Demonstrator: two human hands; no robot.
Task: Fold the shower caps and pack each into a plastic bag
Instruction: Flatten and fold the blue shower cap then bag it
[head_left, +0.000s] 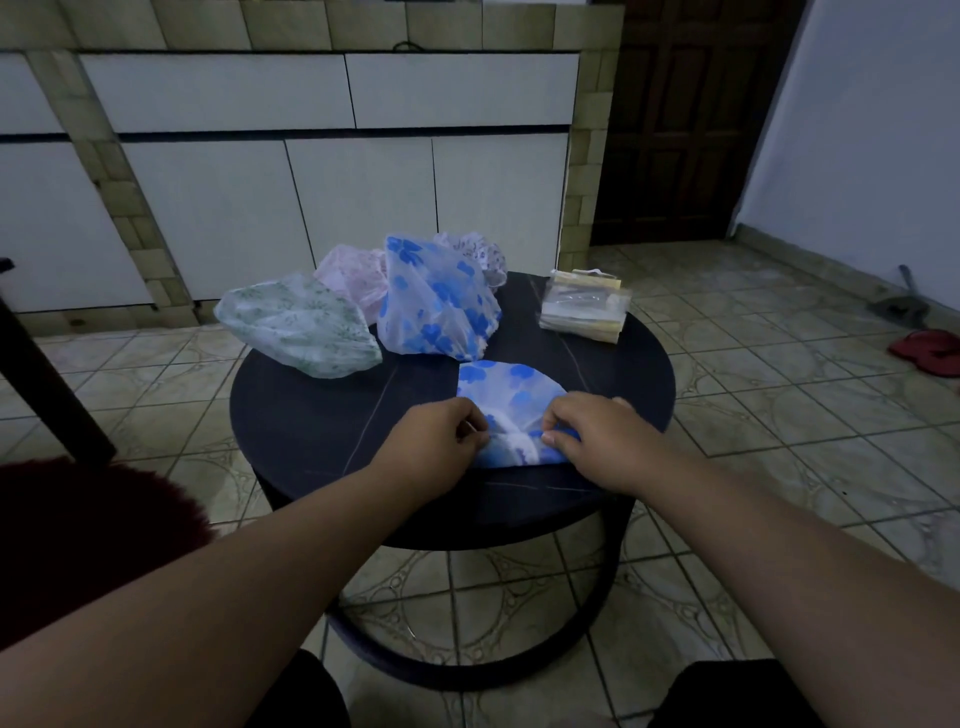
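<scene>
A person's left hand (441, 434) and right hand (592, 431) pinch a half-folded blue-flowered shower cap (511, 400) at the round table's (311, 415) 6 o'clock edge, while four caps at 11 o'clock and the plastic bags (584, 306) at 1 o'clock wait, nothing visibly packed.

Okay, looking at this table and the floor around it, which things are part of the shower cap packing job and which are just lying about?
Part of the job:
- blue flowered cap, pinched by left hand and right hand
- second blue cap
- green patterned cap
- pink cap
- lacy cap at the back
- stack of plastic bags
- round table

Just lying about:
- red slippers
- dustpan by the wall
</scene>
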